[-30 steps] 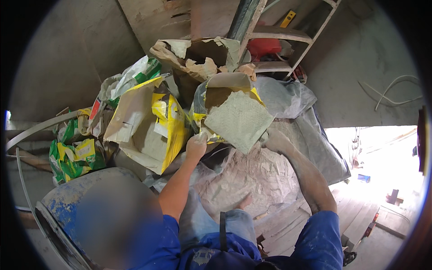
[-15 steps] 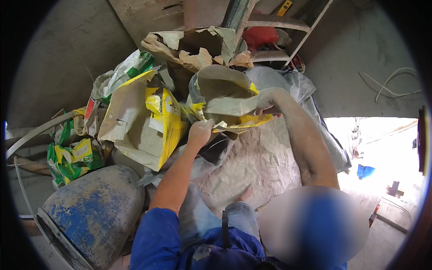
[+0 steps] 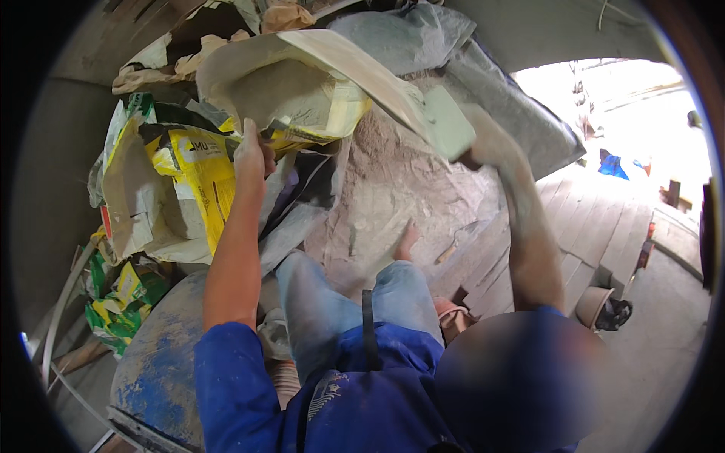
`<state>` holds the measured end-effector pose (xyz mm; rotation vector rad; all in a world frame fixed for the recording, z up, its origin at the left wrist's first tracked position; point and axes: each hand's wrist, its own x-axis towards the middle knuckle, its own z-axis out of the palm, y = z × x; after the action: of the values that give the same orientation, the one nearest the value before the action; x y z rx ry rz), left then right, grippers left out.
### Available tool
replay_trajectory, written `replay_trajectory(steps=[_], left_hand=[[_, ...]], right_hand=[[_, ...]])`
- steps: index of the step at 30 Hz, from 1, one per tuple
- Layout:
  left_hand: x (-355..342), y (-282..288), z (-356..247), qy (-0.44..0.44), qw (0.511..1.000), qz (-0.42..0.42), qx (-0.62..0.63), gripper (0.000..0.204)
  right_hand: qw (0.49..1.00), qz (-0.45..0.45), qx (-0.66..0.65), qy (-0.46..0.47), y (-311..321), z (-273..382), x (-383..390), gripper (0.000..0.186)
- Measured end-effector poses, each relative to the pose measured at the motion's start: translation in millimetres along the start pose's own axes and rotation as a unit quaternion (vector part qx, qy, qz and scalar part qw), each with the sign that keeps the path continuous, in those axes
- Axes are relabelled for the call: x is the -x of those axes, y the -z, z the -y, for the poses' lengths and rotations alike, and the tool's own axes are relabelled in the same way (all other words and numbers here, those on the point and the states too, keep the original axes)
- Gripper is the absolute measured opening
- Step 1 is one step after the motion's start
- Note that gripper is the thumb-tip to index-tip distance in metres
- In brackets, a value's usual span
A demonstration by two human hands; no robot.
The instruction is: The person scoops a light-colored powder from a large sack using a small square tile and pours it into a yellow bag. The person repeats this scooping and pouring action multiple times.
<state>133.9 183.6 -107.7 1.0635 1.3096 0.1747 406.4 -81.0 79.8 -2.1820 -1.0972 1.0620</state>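
My left hand [image 3: 255, 153] is closed on the near rim of an open paper sack [image 3: 332, 113], yellow and black outside and pale inside. Grey-white powder coats the inside of that sack. Right of its mouth, my right hand [image 3: 487, 143], smeared a little by motion, grips the end of a pale green, flat-faced container [image 3: 445, 124]. The container's long pale side slants up and left across the sack's opening. Its underside and my right fingertips are mostly hidden. Left of my left hand stands a second open yellow sack [image 3: 204, 170] with creased white walls.
A scuffed blue drum [image 3: 162, 362] lies at the lower left, near crumpled green-and-yellow bags [image 3: 128, 302]. Dusty sheeting [image 3: 423, 181] covers the ground ahead, with a small tool [image 3: 447, 251] on it. Wooden boards [image 3: 559, 219] and a bucket [image 3: 594, 306] are at the right.
The view has shifted, so the sacks sit farther left. My right hand has come out of the sack's mouth to the right with the pale green container. My left hand still holds the rim.
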Motion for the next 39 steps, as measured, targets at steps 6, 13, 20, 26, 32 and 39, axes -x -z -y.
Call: replay_trajectory(steps=[6, 13, 20, 26, 32, 39], left_hand=[[92, 43, 102, -0.297, 0.888, 0.098, -0.337, 0.033], [152, 63, 244, -0.222, 0.758, 0.229, -0.568, 0.038], [144, 73, 288, -0.231, 0.705, 0.199, -0.640, 0.026], [139, 97, 289, -0.235, 0.727, 0.226, -0.604, 0.010], [129, 114, 290, -0.309, 0.710, 0.242, -0.585, 0.006], [123, 109, 275, -0.264, 0.738, 0.208, -0.584, 0.008]], right_hand=[[0.946, -0.274, -0.132, -0.115, -127, -118, 119, 0.027], [0.845, -0.218, -0.296, -0.389, -321, -267, 140, 0.038], [0.835, -0.109, -0.173, -0.511, -511, -337, 115, 0.035], [0.806, -0.022, -0.183, -0.562, -607, -353, 82, 0.039], [0.844, -0.071, -0.185, -0.499, -623, -391, 25, 0.041], [0.898, -0.235, -0.194, -0.317, -561, -435, -105, 0.039]])
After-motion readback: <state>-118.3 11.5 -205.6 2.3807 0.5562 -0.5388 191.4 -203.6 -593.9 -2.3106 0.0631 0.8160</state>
